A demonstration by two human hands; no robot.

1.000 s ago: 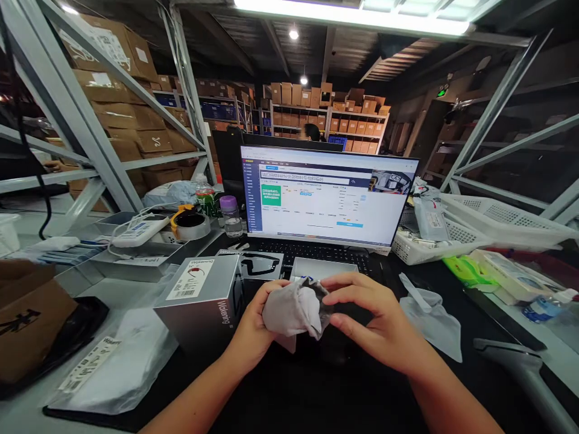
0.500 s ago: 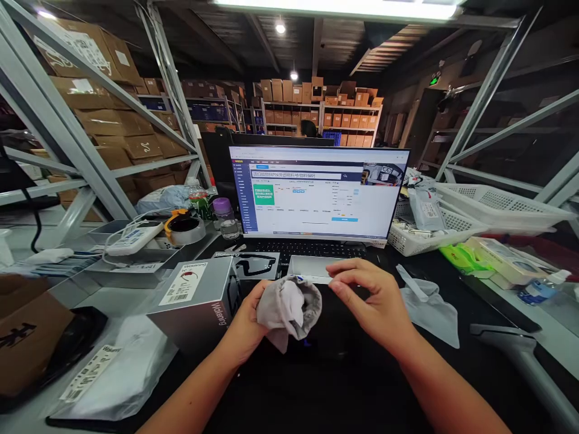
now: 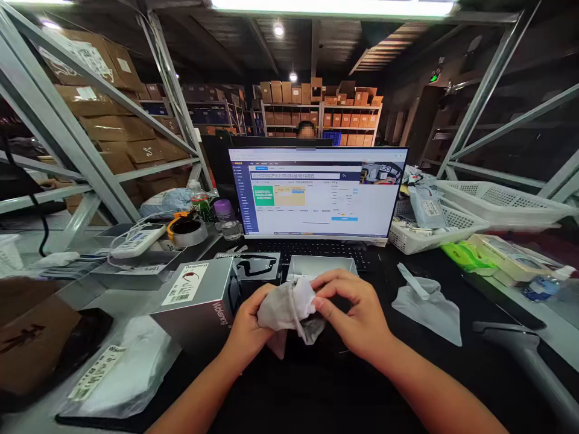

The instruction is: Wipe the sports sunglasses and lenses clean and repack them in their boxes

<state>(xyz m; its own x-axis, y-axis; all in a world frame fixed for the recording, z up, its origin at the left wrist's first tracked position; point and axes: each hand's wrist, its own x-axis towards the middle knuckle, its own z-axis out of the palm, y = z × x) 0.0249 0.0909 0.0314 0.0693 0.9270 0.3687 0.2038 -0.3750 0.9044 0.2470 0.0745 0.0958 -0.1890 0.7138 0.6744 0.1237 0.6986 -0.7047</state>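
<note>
My left hand (image 3: pixel 251 330) is wrapped round a grey fabric pouch (image 3: pixel 277 308) above the black desk mat. A bunched white cloth (image 3: pixel 304 295) sticks out of the pouch's mouth, which faces right. The thumb and fingertips of my right hand (image 3: pixel 359 310) pinch this white cloth at its edge. How much of it lies inside the pouch is hidden. Just beyond the hands stands an open shallow grey box (image 3: pixel 323 263). To the left of my left hand is a closed grey carton (image 3: pixel 192 310) with a white label.
A monitor (image 3: pixel 316 205) and keyboard (image 3: pixel 312 248) stand ahead. On the right lie a pale pouch (image 3: pixel 429 310), a handheld scanner (image 3: pixel 534 355) and white baskets (image 3: pixel 420 238). A plastic-wrapped white packet (image 3: pixel 126 374) lies at lower left. Part of a person (image 3: pixel 306 129) shows behind the monitor.
My right hand has moved left to the pouch and taken hold of the white cloth. The pouch has tipped, its mouth turning right. A person's head has appeared above the monitor.
</note>
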